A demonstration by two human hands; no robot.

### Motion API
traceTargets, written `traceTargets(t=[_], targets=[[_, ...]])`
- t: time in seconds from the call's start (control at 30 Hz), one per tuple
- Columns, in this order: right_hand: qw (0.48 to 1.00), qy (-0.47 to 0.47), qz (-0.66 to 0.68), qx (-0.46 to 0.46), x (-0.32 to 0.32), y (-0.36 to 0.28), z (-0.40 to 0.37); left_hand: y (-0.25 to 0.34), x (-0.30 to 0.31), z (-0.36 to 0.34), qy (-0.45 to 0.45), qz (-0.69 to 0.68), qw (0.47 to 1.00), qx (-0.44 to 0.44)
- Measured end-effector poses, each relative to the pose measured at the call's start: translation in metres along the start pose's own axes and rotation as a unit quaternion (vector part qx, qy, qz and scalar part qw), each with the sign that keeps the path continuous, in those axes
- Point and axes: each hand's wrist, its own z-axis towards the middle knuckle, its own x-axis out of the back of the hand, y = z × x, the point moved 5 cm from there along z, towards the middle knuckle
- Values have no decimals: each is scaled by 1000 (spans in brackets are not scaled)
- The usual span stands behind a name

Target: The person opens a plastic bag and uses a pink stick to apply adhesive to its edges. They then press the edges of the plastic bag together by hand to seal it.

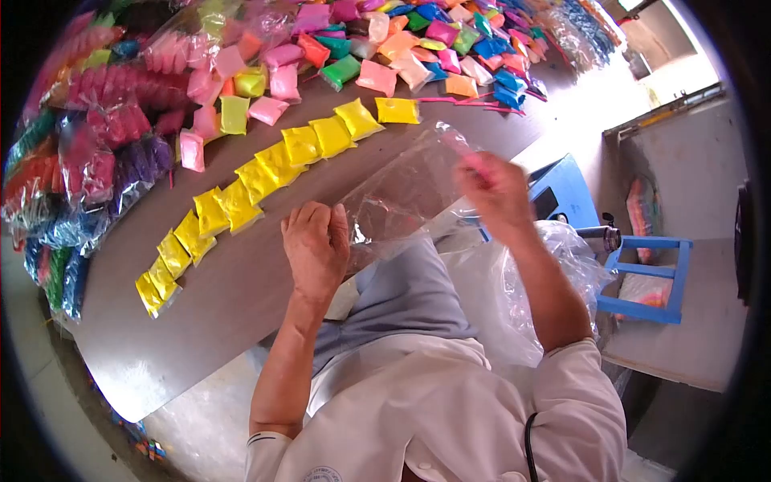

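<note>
A clear plastic bag stretches between my two hands over the table's near edge. My left hand is closed on the bag's left end, thumb and fingers pressed together. At its other end my right hand is closed around something pink, slightly blurred; its kind I cannot tell. Just beyond the bag, several yellow packets lie in a curved row, some overlapping, running from the table's left side to its far middle.
Loose coloured packets cover the table's far side. Bagged bundles of packets are heaped at the left. Thin pink sticks lie past the row. Right of me are crumpled clear plastic, a dark bottle and a blue stool.
</note>
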Motion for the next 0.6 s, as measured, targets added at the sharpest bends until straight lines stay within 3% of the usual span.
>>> traceTargets(t=[0.1, 0.17, 0.2, 0.3, 0.37, 0.43, 0.5, 0.6], targets=[[976, 214, 31, 14, 89, 40, 3, 2, 1, -1, 0, 1, 1000, -3], [939, 302, -31, -163, 141, 66, -2, 2, 1, -1, 14, 11, 1000, -12], [938, 305, -31, -163, 160, 79, -7, 2, 1, -1, 14, 9, 1000, -14], [947, 220, 75, -221, 161, 108, -12, 0, 0, -2, 12, 12, 1000, -8], [967, 248, 54, -38, 123, 66, -16, -1, 2, -4, 25, -18, 999, 17], [981, 184, -53, 30, 89, 25, -27, -3, 4, -5, 28, -32, 999, 24], [991, 123, 45, -40, 53, 7, -38, -1, 10, -8, 37, -43, 998, 33], [993, 50, 108, 2, 10, -15, -49, 2, 20, -12, 54, -44, 996, 60]])
